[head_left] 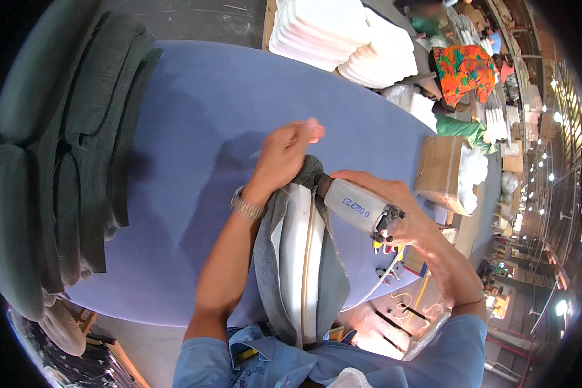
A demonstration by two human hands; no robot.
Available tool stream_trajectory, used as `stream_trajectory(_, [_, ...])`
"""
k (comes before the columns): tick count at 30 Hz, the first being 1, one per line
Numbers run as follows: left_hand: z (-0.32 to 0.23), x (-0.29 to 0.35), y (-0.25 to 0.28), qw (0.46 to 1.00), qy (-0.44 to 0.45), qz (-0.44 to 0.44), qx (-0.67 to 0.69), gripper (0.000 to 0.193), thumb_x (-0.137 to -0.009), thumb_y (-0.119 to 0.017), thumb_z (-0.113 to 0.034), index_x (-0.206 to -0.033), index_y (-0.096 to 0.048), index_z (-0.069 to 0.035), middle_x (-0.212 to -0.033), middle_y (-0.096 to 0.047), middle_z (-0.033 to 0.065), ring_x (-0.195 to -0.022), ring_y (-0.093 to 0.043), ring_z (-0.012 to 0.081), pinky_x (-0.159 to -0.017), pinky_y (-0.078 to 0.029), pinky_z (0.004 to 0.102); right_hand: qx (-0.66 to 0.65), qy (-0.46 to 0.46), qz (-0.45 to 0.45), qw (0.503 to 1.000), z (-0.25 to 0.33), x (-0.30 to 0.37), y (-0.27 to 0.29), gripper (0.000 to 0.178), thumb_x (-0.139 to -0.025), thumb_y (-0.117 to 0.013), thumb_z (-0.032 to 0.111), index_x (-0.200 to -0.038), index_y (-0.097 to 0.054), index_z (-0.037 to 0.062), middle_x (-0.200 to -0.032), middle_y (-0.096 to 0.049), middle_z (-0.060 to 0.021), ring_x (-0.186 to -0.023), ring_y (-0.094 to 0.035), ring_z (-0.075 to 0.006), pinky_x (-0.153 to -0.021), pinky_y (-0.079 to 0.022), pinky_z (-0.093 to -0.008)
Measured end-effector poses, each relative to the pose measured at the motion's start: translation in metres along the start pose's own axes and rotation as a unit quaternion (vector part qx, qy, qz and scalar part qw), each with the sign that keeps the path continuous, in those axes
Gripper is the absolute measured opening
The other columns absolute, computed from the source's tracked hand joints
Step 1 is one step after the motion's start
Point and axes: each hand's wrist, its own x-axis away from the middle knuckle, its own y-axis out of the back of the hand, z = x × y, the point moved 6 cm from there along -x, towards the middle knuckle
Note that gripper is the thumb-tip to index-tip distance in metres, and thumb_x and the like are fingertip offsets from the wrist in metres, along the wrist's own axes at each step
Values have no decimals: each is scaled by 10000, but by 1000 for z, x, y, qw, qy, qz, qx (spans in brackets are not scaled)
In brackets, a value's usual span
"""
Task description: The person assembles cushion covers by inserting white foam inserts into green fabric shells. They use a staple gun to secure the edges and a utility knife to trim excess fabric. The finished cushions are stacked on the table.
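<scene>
**Right grip (398, 207) closed around the grey tool (355, 208), nose at the dark padded piece (332, 275)**

Your right grip wraps the grey tool firmly, its nose against the far right edge of the dark padded piece. That piece stretches in front of you over the blue worktop (181, 142), its near end by your blue shirt (271, 359); the cover gapes lengthwise, showing white padding (291, 252) and a tan strip (307, 265). Your left grip (284, 155) sits at the piece's far end, fingers partly curled (whether they have hold of the fabric, you cannot tell from here). Dark cushions (100, 84) are piled at the worktop's left, and an open carton (438, 169) stands to the right.
</scene>
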Motion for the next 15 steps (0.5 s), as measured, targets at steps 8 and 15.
stream_trajectory(8, [4, 22, -18, 985, -16, 130, -113, 571, -1081, -390, -406, -829, -742, -33, -799, -686, 194, -768, -638, 368, -779, -492, 450, 47, 10, -14, 999, 5, 2, 2, 875, -660, -830, 207, -1479, -534, 112, -1337, -676, -107, -1161, -694, -282, -1008, -516, -359])
stream_trajectory(15, [6, 28, -18, 989, -68, 98, -87, 493, -1080, -369, -294, -795, -706, -74, -801, -666, 133, -841, -614, 359, -819, -447, 469, 69, -57, 7, 996, 14, -4, 2, 866, -679, -850, 277, -1467, -539, 98, -1321, -683, -131, -1141, -701, -311, -990, -522, -371])
